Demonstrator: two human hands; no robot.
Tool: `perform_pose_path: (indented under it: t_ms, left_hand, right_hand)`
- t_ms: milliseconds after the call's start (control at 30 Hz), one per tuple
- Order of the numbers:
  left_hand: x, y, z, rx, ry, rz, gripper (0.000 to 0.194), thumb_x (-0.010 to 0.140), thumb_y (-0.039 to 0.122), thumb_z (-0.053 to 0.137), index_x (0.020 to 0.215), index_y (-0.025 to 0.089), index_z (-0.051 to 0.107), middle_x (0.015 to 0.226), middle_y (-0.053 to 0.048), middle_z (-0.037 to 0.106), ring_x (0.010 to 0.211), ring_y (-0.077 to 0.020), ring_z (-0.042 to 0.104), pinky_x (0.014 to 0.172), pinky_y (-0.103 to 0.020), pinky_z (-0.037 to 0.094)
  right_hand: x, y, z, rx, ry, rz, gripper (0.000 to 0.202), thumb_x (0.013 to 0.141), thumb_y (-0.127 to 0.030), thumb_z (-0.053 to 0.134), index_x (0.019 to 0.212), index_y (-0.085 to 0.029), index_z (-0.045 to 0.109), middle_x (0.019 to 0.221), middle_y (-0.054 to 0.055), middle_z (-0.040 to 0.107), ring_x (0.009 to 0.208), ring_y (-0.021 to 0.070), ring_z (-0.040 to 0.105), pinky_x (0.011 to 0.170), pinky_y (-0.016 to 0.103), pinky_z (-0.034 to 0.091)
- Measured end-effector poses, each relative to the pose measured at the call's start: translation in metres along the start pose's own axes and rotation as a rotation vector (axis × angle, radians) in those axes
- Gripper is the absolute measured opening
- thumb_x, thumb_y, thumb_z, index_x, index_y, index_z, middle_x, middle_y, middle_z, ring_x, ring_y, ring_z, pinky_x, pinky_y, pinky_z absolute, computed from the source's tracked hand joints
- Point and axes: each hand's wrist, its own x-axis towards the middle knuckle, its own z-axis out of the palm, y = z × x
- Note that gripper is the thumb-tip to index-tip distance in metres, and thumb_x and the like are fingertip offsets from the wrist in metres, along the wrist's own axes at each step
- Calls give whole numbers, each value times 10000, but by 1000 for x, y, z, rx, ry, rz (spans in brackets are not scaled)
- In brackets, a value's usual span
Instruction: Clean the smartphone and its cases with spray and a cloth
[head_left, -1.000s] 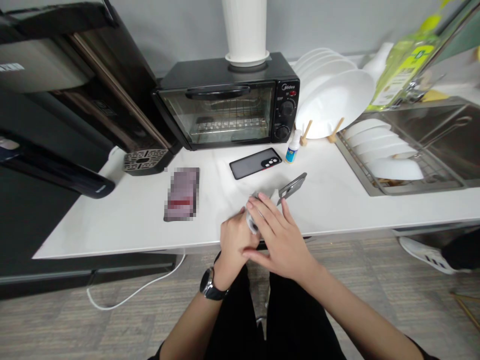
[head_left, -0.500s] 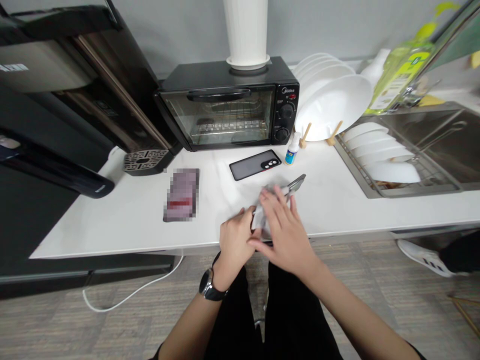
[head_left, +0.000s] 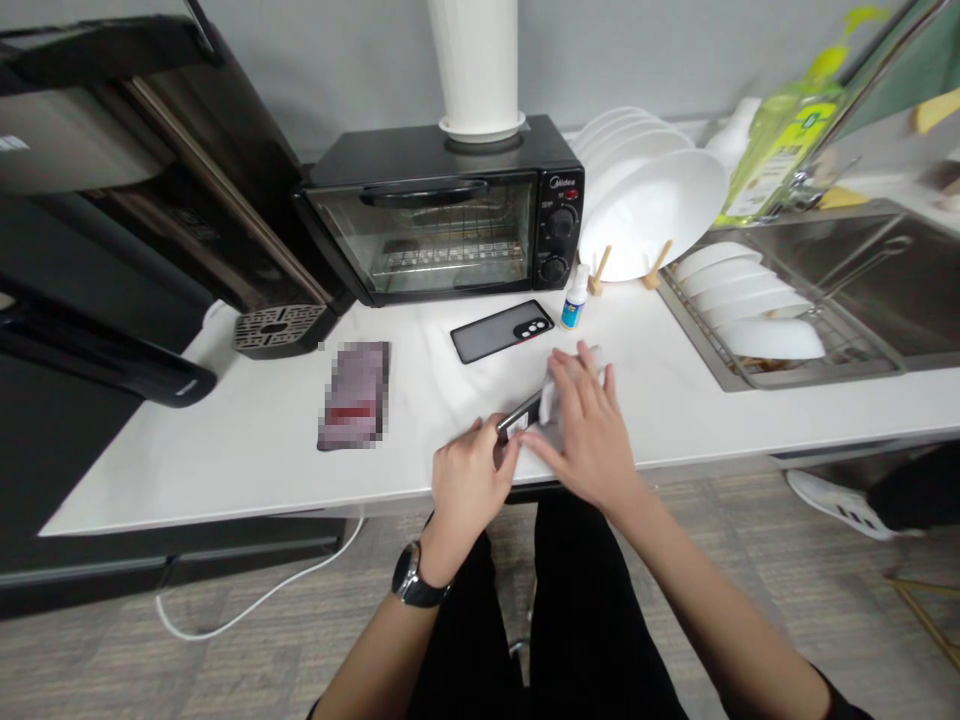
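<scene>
"Phone (head_left: 523, 414); where is it?"
"Between the hands; left hand (head_left: 469, 477) grasps its near end."
"And rightward?"
"Case (head_left: 491, 336) lies beyond that grip; wipe (head_left: 550, 403), held by the right hand (head_left: 595, 432), touches the phone; bottle (head_left: 574, 304) stands beyond."

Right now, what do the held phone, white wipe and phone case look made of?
Phone: metal or glossy plastic edge, judging by its bright highlight.
Wipe: matte, soft-looking folds; paper or cloth, too blurred to tell.
Phone case: probably plastic; smooth grey panel, dark rim.
</scene>
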Motion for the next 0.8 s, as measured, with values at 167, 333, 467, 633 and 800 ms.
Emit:
perform_pose_path:
  t_ms: [167,333,467,633,800]
  left_hand:
    - [1,-8,5,58,-95,9,213,873,209,639,1062,170,729,816,-71,793,676,-240,748,599,-298,478]
    - [-1,-2,1,24,-1,3,239,1024,321,584,1196,203,701,775,-31,783,691,-217,757,623,-278,468]
    - [-1,2,0,-6,43,6,222,1060,375,576,1144,221,711,766,-21,783,701,-206,763,646,-270,473]
    - [0,-5,3,28,-53,17,244,908,238,682,1144,183,706,834,-54,804,715,-228,762,660,-282,515]
    - [0,-3,1,34,-41,11,222,943,243,657,1157,203,700,840,-38,802,732,-218,765,666,-271,517]
  right_hand:
    - [-13,-41,7,59,-156,-242,791,1058,-624,428,1640,-102,305,1669,177,473,1644,304,271,1358,590,128]
    - [8,11,-5,9,-40,-23,692,1073,-613,390,1587,-149,384,1617,190,529,1612,340,344,1327,655,177]
    - [15,27,-11,-24,21,75,696,1059,-642,403,1553,-152,420,1627,202,508,1635,394,273,1298,714,195]
    - [-9,-31,-5,56,-130,-164,803,1033,-657,450,1599,-94,361,1639,206,501,1638,350,282,1340,628,190]
    - [-3,-8,-6,49,-96,-134,740,1062,-631,391,1612,-138,353,1616,186,534,1605,329,362,1335,625,193]
